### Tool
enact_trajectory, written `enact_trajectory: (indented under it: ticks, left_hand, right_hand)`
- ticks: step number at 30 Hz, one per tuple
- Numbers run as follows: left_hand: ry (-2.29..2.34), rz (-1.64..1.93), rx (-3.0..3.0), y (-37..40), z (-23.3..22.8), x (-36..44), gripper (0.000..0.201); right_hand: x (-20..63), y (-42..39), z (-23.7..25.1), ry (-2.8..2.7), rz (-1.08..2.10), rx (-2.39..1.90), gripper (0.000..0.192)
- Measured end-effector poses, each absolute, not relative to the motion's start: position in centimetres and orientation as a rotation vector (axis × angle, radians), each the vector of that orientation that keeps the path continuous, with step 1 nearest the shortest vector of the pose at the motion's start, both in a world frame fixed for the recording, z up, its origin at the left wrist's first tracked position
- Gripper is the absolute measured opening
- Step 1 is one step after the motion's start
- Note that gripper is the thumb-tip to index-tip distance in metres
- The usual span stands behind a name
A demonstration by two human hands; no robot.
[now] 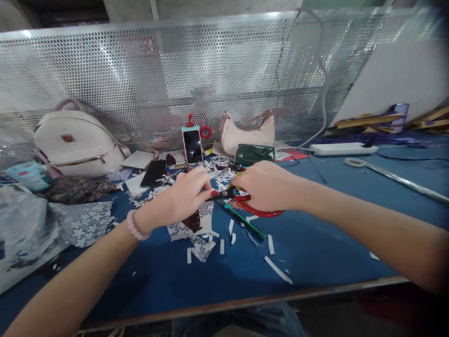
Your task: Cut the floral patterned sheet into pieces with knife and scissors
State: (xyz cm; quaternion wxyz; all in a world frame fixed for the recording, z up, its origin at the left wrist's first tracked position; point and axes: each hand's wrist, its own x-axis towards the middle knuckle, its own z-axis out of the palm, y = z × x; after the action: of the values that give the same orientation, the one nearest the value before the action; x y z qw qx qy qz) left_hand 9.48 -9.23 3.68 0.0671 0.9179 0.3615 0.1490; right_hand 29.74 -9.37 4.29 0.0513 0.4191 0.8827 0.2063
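Observation:
My right hand (264, 185) is closed around a pair of red-handled scissors (261, 210), whose dark blades point left. At the blade tips my left hand (189, 189) pinches with thumb and fingers; what lies between them is too small to make out. Below the hands, patterned fabric scraps (202, 248) and a dark floral scrap (191, 221) lie on the blue table (168, 290). A green pen (247, 223) rests just under the scissors. Several white paper strips (278, 270) are scattered around it.
A white backpack (79, 140) stands at the back left, with cloth (28, 229) in front. A propped phone (192, 146), a pink handbag (249, 133) and a green pouch (255, 154) sit at the back. To the right are a power strip (342, 149) and a long rod (407, 182).

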Motion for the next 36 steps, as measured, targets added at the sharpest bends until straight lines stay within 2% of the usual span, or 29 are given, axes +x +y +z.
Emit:
enact_trajectory:
  ticks: [19,29,36]
  left_hand:
    - [1.011,0.615,2.686,-8.5,3.1,9.0,0.021]
    - [1.021,0.292,2.813,-8.4,3.7,9.6,0.025]
    - [0.904,0.255,2.838,-8.0,3.9,9.4,0.027]
  right_hand:
    - [29.5,-9.3,3.9,2.657,0.76,1.254,0.04]
    - [29.4,-9.1,3.9,2.648,0.769,1.225,0.037]
    - [29.4,-9.2,4.1,2.644,0.753,1.215,0.036]
